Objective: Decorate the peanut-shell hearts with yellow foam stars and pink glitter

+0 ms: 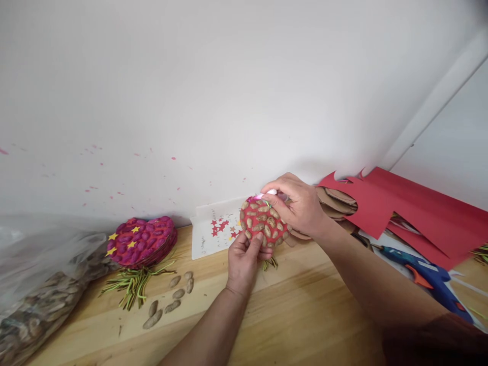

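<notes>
My left hand (pixel 244 259) pinches the lower edge of a round red disc (pixel 263 223) covered with peanut shells, holding it up above the wooden table (pixel 305 315). My right hand (pixel 301 203) is closed at the disc's top edge around a small pink and white thing (pixel 267 193) that I cannot name. Green strips (pixel 270 263) hang below the disc.
A stack of magenta-painted shell discs with yellow stars (pixel 142 241) lies at left on green strips (pixel 133 284). Loose peanut shells (pixel 171 300) lie nearby, a plastic bag of shells (pixel 41 290) further left. A star sticker sheet (pixel 213 229), red paper (pixel 412 208) and a blue glue gun (pixel 427 277) lie toward the right.
</notes>
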Demonstrator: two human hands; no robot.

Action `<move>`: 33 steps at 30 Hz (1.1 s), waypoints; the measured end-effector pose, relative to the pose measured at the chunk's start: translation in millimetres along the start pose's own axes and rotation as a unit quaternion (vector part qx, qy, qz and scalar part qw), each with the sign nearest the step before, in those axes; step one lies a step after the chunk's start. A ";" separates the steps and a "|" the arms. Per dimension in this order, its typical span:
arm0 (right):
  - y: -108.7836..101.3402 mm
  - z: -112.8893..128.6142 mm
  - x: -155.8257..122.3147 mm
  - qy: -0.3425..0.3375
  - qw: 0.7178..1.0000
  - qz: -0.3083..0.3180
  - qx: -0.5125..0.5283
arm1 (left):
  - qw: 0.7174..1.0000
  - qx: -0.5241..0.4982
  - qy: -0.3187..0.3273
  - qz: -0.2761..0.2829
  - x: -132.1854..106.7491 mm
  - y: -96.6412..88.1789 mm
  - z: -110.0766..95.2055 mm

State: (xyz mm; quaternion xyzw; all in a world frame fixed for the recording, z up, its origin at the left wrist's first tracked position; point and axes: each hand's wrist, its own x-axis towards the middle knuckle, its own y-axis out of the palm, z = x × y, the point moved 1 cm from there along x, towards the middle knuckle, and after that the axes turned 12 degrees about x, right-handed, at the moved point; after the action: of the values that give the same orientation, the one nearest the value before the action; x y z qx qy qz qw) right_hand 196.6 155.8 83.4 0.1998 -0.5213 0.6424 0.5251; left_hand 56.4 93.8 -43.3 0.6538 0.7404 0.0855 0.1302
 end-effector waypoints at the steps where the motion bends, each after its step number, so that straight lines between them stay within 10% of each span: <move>1: 0.4 0.1 0.1 -0.003 1.000 0.002 0.000 | 1.000 -0.001 0.000 0.000 0.0 0.1 0.0; 33: -2.7 -5.5 -1.5 0.023 0.999 0.022 0.003 | 1.000 -0.023 -0.019 -0.001 0.5 -1.2 -1.4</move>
State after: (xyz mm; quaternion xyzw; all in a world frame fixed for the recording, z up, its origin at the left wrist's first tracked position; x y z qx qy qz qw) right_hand 201.2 159.7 81.4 0.1753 -0.5112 0.6596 0.5224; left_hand 54.8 94.2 -42.4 0.6512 0.7365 0.0903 0.1593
